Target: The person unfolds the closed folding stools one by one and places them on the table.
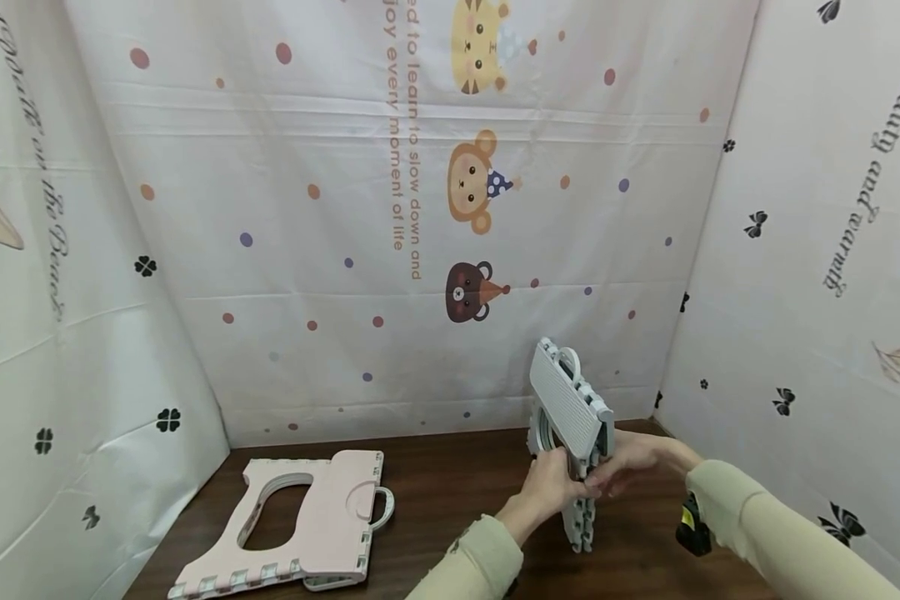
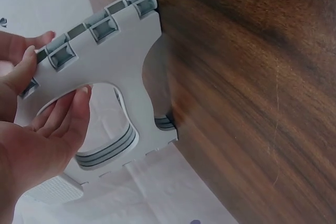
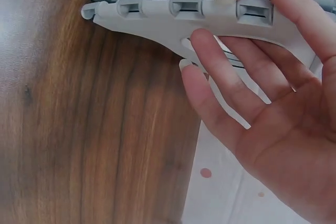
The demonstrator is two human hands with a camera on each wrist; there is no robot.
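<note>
A pale grey folding stool (image 1: 567, 402), folded flat, stands tilted on its edge at the right of the table. My left hand (image 1: 549, 487) grips its near edge: in the left wrist view the fingers reach into the oval leg opening and the thumb lies on the hinged edge. On the other side my right hand (image 1: 632, 460) holds the same edge. In the right wrist view its thumb is on the hinges, some fingers go in at the opening, and the other fingers (image 3: 226, 85) spread beside the panel. A curved carrying handle (image 1: 571, 363) sticks out near the stool's top.
A pink folding stool (image 1: 322, 517) lies folded flat on the left of the dark wooden table (image 1: 450, 492), its handle pointing right. Printed cloth (image 1: 330, 217) hangs behind and at both sides. A black-and-yellow object (image 1: 693, 527) sits by the right wrist.
</note>
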